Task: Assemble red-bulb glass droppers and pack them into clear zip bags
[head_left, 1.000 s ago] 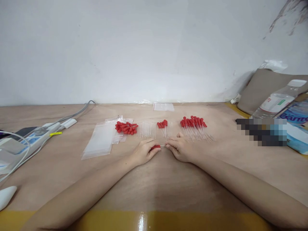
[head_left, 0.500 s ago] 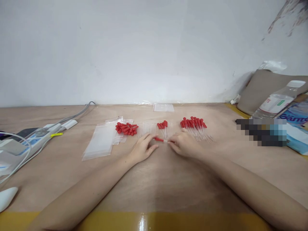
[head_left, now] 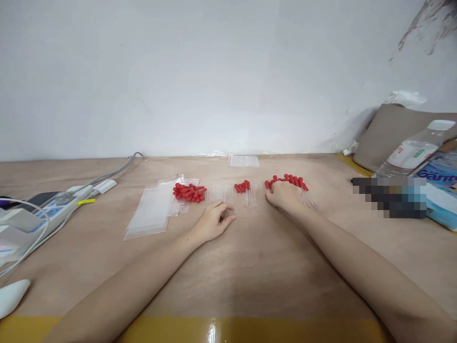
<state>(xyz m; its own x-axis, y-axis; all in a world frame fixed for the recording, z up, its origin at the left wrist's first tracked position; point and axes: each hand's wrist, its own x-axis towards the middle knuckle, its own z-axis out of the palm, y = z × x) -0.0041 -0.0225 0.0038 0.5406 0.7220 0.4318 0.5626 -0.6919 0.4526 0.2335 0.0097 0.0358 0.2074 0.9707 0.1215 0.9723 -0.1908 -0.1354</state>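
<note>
My left hand rests on the table with fingers curved and thumb apart, holding nothing. Just beyond its fingertips lies a row of clear glass tubes. My right hand is closed at the right-hand group of red-bulbed droppers. A dropper's red bulb pokes out at its fingertips; my hand hides the rest of that dropper. Between the hands, a few droppers lie side by side with their red bulbs pointing away. Loose red rubber bulbs are heaped behind my left hand.
Clear zip bags lie left of the bulbs, and another small bag lies by the wall. A power strip with cables is at the left, near a white mouse. A plastic bottle leans at the right.
My right hand has moved right, from the middle to the right-hand dropper group. The red-bulbed dropper that was between both hands has left the middle. My left hand stays in place.
</note>
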